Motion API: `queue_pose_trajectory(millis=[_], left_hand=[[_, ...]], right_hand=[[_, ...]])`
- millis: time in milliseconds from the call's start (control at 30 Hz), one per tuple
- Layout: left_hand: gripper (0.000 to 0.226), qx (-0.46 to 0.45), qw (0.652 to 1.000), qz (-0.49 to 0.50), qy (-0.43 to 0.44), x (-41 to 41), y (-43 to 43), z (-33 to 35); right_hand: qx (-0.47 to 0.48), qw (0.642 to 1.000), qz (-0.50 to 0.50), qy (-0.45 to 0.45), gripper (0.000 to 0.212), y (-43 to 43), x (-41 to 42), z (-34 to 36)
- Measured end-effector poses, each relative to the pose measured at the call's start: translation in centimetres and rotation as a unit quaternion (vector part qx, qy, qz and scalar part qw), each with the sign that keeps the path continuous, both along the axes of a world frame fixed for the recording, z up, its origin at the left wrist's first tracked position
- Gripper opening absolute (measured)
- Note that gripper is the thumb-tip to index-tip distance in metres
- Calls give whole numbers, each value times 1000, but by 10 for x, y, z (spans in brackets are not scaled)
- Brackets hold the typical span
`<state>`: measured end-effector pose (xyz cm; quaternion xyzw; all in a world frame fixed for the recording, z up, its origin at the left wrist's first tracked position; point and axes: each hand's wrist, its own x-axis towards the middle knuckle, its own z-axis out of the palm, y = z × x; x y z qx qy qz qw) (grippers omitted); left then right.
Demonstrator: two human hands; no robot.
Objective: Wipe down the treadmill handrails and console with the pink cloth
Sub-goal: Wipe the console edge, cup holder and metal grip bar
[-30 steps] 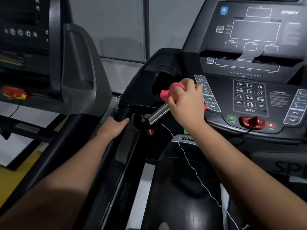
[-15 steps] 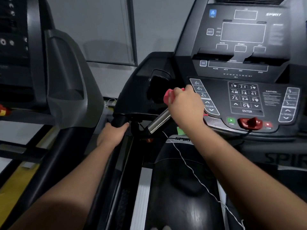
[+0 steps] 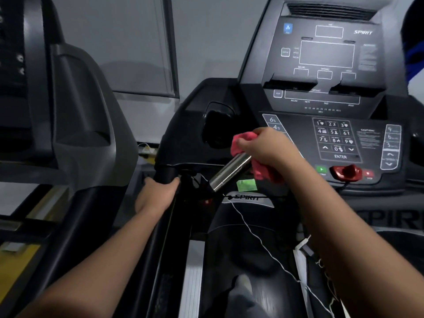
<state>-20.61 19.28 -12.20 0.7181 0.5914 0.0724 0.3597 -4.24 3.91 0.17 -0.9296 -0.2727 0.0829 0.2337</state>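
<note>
My right hand grips the pink cloth wrapped round the upper end of a silver pulse-grip bar, just in front of the treadmill console. Cloth bunches above my thumb and hangs below my palm. My left hand holds the black left handrail just below its top end. The keypad, green start button and red safety key show to the right of my right hand.
A second grey treadmill stands close on the left. A thin white cord trails from the bar down across the black running deck. Grey wall panels lie behind. A dark blue object sits at the top right edge.
My right hand has slid the cloth a little down the silver bar, and more cloth now hangs below my palm. My left hand has stayed on the handrail.
</note>
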Motion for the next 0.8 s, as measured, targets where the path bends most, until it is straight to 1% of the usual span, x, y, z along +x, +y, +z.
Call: queue_pose_trajectory(millis=[33, 67, 100, 133, 167, 200, 233, 300, 333, 367, 400, 467, 500, 533, 600, 633, 667, 700, 767, 800], left_hand=[[71, 1, 1000, 1, 1, 0, 0, 1], [71, 1, 1000, 2, 2, 1, 1, 2], [72, 1, 1000, 2, 4, 1, 1, 3], [72, 0, 1000, 1, 4, 1, 1, 3], [72, -2, 1000, 0, 3, 0, 0, 2], [72, -3, 1000, -1, 1, -1, 1, 1], [72, -5, 1000, -4, -2, -1, 2, 0], [73, -9, 1000, -9, -5, -2, 2, -2], [73, -9, 1000, -8, -6, -2, 2, -2], [74, -8, 1000, -6, -4, -2, 2, -2], [74, -7, 1000, -5, -2, -1, 1, -2], [76, -5, 1000, -2, -1, -1, -1, 0], [76, -4, 1000, 0, -2, -1, -1, 1], [76, -3, 1000, 1, -3, -1, -1, 1], [76, -2, 1000, 0, -1, -1, -1, 3], [75, -1, 1000, -1, 1, -1, -1, 3], [75, -1, 1000, -2, 3, -2, -1, 4], [75, -2, 1000, -3, 4, -2, -1, 4], [75, 0, 1000, -3, 5, -2, -2, 5], [75, 1, 1000, -1, 5, -2, -2, 6]], right_hand=[[-57, 998, 9, -22, 28, 7, 1, 5], [-99, 993, 20, -62, 29, 13, 1, 7], [-122, 986, 33, -109, 31, 16, 0, 5], [-119, 979, 52, -159, 33, 17, -1, 0], [-90, 971, 76, -207, 35, 16, -2, -6], [-39, 963, 102, -246, 36, 11, -3, -13], [21, 953, 131, -273, 38, 5, -3, -20], [116, 931, 177, -297, 38, -12, -2, -35], [149, 923, 191, -300, 34, -21, -1, -44], [179, 921, 206, -277, 28, -30, 0, -52], [204, 928, 211, -229, 23, -38, -2, -57], [236, 946, 202, -95, 26, -49, -7, -59], [238, 950, 192, -58, 30, -49, -10, -57], [235, 955, 175, -55, 32, -46, -12, -52], [216, 965, 124, -84, 27, -31, -15, -38], [180, 973, 99, -102, 21, -22, -14, -29], [123, 982, 78, -123, 18, -13, -13, -20], [58, 985, 63, -147, 19, -4, -10, -12], [-61, 978, 66, -190, 24, 11, -6, -3], [-101, 969, 78, -211, 26, 17, -6, -1]])
